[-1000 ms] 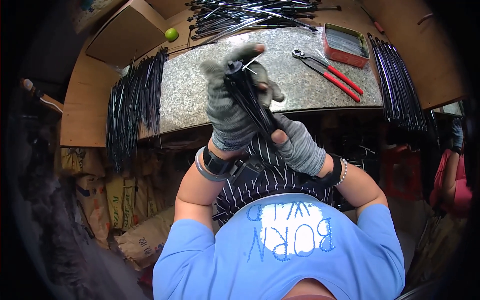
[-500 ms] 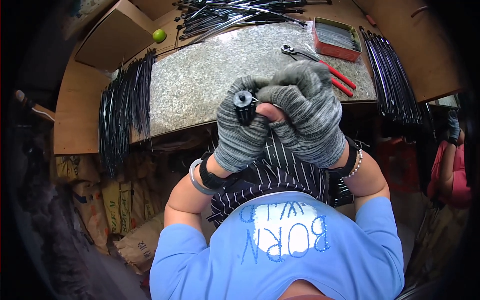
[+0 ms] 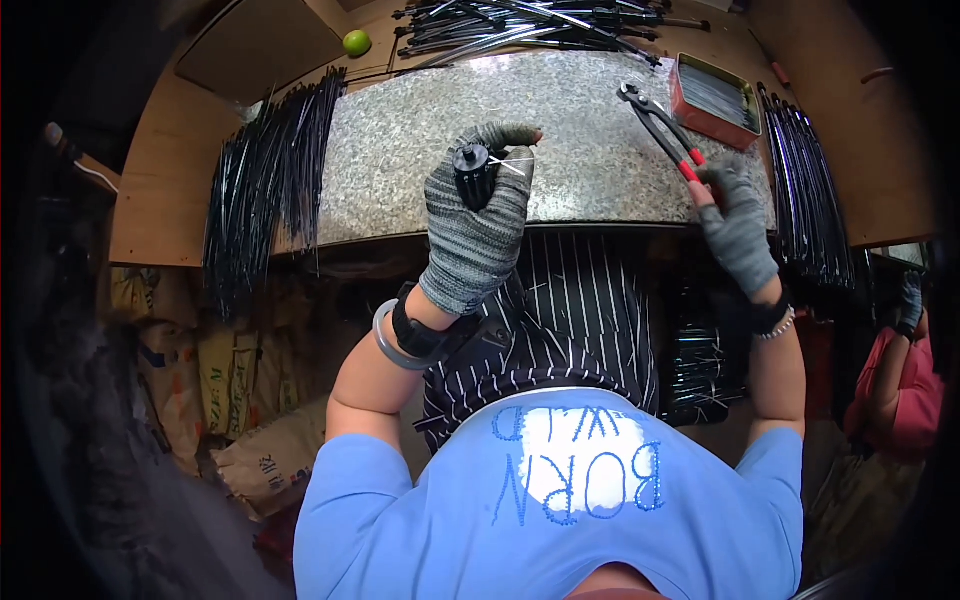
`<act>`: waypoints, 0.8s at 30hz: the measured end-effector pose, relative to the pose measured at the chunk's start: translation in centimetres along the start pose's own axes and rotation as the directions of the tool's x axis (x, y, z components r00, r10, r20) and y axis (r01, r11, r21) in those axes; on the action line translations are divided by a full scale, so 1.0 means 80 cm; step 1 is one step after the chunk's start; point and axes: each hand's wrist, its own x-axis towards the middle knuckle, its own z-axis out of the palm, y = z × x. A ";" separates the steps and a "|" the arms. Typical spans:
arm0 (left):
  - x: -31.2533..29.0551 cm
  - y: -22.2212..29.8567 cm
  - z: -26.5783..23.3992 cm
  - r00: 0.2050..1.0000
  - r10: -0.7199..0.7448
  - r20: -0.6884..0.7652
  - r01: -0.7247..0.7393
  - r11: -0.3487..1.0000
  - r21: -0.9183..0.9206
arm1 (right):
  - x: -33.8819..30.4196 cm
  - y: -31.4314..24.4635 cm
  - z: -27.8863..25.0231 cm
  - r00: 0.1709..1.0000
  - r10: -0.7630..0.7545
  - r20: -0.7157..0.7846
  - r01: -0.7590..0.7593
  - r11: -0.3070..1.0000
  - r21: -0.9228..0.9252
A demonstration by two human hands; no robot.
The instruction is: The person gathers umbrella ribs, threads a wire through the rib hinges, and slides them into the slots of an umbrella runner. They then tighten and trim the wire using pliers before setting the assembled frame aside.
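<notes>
**Greys, blacks and a few bright spots**

The hands wear grey knit gloves: left hand point(image 3: 475, 225), right hand point(image 3: 738, 228). The bundle of rods point(image 3: 473, 176) is black. The pliers point(image 3: 662, 130) have red handles. The surface point(image 3: 400, 150) is speckled grey stone. The tin point(image 3: 714, 100) is red, the round fruit point(image 3: 357, 42) green, the apron point(image 3: 570, 310) black with white pinstripes, the shirt point(image 3: 400, 520) light blue.

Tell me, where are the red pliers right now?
In the head view, the red pliers lie on the speckled slab's right side, beside the red tin, the right hand touching their handles.

Place: a small workshop
Bench: speckled stone slab point(image 3: 400, 150) at 12 o'clock
Stock: black rod bundles point(image 3: 265, 170) at 10 o'clock
Tool: red-handled pliers point(image 3: 660, 125) at 1 o'clock
</notes>
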 end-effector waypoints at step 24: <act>-0.008 0.009 -0.007 0.976 0.158 0.150 -0.166 0.985 0.045 | -0.053 -0.122 -0.025 0.813 -0.202 0.546 -0.020 0.927 0.373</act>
